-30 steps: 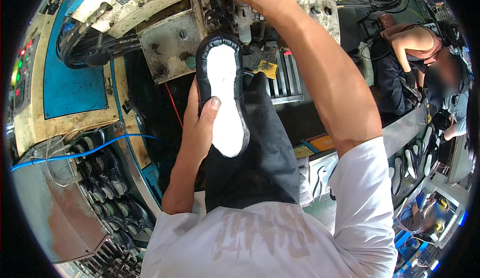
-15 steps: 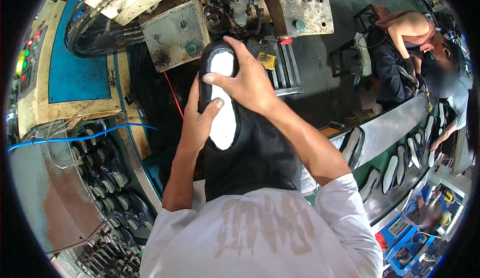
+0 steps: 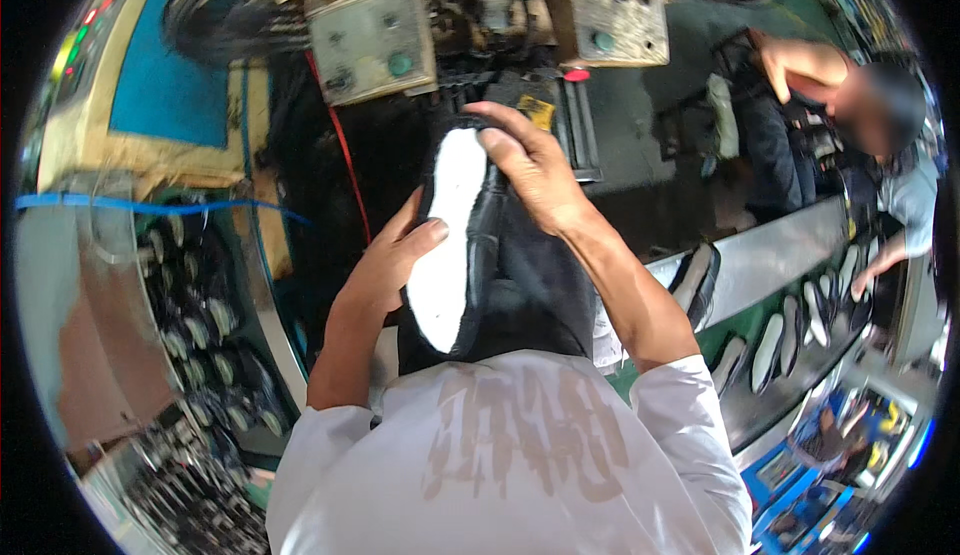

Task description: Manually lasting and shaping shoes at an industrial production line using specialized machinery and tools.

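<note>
Between my two hands is a black shoe upper (image 3: 452, 240), its white underside turned up toward me. My left hand (image 3: 385, 260) grips its left side near the middle, thumb lying on the white face. At the far end my right hand (image 3: 535, 170) is closed round the tip, thumb on top and fingers curled over the edge. The near end hangs just above my dark trousers. Which part of the upper faces away from me is hidden.
Beyond the shoe stands a grimy machine with two control boxes (image 3: 372, 45). At left, a rack (image 3: 205, 320) holds several dark shoes. On the right, a metal conveyor (image 3: 775, 245) runs past more shoe pieces, with co-workers beside it. A blue hose (image 3: 150, 205) crosses at left.
The shoe upper has come nearer my body and its far end tilts right. My right hand has shifted to its far tip. The person seated at right has leaned over.
</note>
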Demonstrator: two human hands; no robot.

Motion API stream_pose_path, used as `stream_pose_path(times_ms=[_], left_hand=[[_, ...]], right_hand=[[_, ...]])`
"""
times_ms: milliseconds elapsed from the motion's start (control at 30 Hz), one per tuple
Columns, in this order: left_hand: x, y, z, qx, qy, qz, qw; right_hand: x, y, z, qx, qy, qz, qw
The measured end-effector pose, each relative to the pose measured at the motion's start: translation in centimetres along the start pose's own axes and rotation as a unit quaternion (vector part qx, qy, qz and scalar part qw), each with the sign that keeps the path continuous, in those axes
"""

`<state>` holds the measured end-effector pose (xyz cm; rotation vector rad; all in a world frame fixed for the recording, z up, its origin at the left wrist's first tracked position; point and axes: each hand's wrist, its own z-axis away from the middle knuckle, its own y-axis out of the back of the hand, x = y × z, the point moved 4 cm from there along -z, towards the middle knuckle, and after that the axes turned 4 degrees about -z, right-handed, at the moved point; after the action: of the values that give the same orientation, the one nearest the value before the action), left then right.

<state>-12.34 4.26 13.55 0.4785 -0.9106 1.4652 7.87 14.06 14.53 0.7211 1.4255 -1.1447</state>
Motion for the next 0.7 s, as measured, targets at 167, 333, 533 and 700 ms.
stream_pose_path(times_ms=[167,333,533,700], left_hand=[[-0.8,0.6,2.4,0.017,-0.064,0.061,0.996],[-3.7,5.7,9.6,0.173,-0.153,0.046,0.972],[-13.3,13.9,25.2,0.546,-0.132,0.079,0.824],[-21.7,16.5,38.8,0.752,-0.096,0.053,0.65]], right_hand=[[1.0,-3.0,-0.6,-0.006,-0.009,0.001,1.0],[2.3,-10.5,-1.5,-0.116,-0.027,0.098,0.988],[9.8,-11.6,-3.6,-0.171,-0.158,0.069,0.97],[19.2,1.7,-7.8,-0.127,-0.203,0.156,0.958]])
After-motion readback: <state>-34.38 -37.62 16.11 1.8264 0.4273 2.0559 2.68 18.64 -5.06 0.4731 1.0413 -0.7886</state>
